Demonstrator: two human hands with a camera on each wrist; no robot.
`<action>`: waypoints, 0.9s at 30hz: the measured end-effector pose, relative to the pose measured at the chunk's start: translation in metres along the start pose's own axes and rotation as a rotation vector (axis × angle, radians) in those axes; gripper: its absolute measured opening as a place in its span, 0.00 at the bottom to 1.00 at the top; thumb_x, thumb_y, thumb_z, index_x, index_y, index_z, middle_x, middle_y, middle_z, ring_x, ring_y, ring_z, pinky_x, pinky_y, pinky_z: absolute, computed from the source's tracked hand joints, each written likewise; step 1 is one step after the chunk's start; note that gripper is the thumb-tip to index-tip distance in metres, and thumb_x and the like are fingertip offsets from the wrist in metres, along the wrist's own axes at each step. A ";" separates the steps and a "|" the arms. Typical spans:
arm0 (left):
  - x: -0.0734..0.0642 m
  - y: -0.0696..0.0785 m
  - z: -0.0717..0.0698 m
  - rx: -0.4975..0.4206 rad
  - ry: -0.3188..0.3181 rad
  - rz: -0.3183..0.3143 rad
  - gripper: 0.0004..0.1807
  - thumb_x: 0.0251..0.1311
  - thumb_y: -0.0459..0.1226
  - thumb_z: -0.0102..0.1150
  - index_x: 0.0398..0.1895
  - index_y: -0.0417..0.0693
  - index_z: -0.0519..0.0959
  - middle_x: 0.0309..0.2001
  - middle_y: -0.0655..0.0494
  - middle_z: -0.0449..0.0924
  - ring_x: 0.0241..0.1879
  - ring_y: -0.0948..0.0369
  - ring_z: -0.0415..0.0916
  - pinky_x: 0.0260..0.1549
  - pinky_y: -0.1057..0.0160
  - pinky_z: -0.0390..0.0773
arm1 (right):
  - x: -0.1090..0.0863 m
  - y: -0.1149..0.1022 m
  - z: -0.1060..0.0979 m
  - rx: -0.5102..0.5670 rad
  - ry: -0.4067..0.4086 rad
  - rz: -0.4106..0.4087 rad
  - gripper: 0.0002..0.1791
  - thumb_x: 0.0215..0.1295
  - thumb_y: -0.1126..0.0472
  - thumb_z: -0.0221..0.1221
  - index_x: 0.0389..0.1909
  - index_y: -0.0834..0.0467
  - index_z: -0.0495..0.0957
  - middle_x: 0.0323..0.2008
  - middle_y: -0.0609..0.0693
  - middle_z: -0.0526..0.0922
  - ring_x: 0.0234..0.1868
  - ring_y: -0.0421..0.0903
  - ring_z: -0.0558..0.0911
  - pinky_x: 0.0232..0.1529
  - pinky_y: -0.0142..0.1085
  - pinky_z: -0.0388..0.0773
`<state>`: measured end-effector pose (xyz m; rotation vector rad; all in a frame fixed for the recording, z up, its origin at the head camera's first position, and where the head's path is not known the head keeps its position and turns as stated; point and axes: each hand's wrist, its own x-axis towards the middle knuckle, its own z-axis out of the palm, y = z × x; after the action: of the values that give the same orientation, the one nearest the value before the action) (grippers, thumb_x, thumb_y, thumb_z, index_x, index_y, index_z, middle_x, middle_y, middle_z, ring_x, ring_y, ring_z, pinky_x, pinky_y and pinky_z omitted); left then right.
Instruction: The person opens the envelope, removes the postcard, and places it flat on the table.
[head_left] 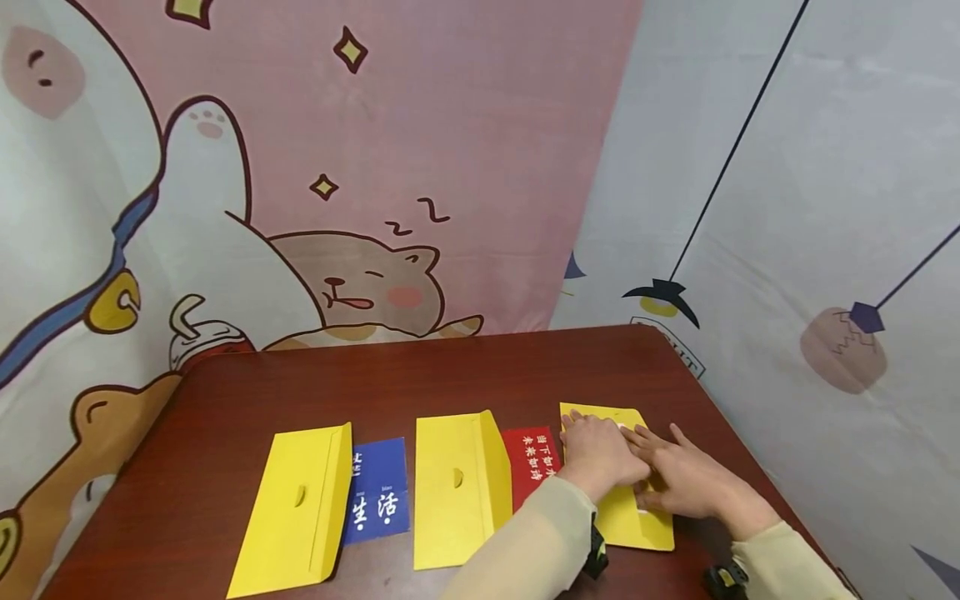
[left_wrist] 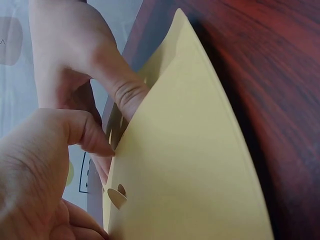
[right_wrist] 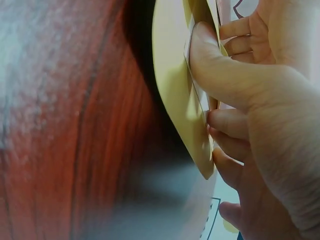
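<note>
At the table's right side lies a yellow envelope (head_left: 618, 525), its flap side raised. My left hand (head_left: 603, 454) pinches the pocket edge, thumb at the mouth beside the half-round notch in the left wrist view. Reaching into the mouth, my right hand (head_left: 686, 479) has its thumb inside the envelope and fingers across from it, pinching a pale card (right_wrist: 201, 95) whose edge shows in the right wrist view. Most of this card is hidden inside the envelope. Left of the hands lies a red card (head_left: 528, 458) with white characters, partly covered by the left arm.
Another yellow envelope (head_left: 450, 492), flap open, lies left of the red card. Farther left are a blue card (head_left: 382, 492) with white characters and one more yellow envelope (head_left: 288, 508). All rest on the dark red wooden table (head_left: 420, 371), against a cartoon-printed cloth (head_left: 480, 150).
</note>
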<state>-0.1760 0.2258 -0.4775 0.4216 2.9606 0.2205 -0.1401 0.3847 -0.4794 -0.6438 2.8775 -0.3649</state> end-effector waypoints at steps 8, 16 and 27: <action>0.000 0.000 -0.002 -0.029 0.004 -0.019 0.40 0.52 0.72 0.60 0.66 0.66 0.83 0.68 0.58 0.78 0.74 0.50 0.68 0.66 0.46 0.73 | -0.003 -0.003 -0.003 -0.037 -0.005 0.018 0.51 0.53 0.40 0.77 0.75 0.60 0.73 0.77 0.56 0.69 0.77 0.66 0.64 0.70 0.76 0.42; -0.001 -0.002 -0.004 -0.036 0.006 -0.034 0.46 0.50 0.76 0.58 0.66 0.60 0.83 0.68 0.56 0.78 0.73 0.49 0.69 0.66 0.47 0.73 | -0.008 -0.001 -0.006 -0.105 -0.031 0.040 0.52 0.54 0.29 0.72 0.70 0.62 0.78 0.74 0.56 0.73 0.76 0.68 0.65 0.69 0.77 0.43; 0.000 -0.002 -0.003 -0.029 0.020 -0.025 0.44 0.50 0.74 0.61 0.64 0.58 0.84 0.68 0.55 0.78 0.72 0.49 0.69 0.67 0.48 0.72 | -0.014 0.010 -0.007 -0.073 -0.053 0.072 0.53 0.54 0.26 0.69 0.69 0.63 0.78 0.75 0.58 0.71 0.76 0.69 0.64 0.68 0.79 0.44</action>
<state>-0.1769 0.2234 -0.4753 0.3809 2.9769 0.2657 -0.1327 0.4007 -0.4738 -0.5513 2.8649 -0.2306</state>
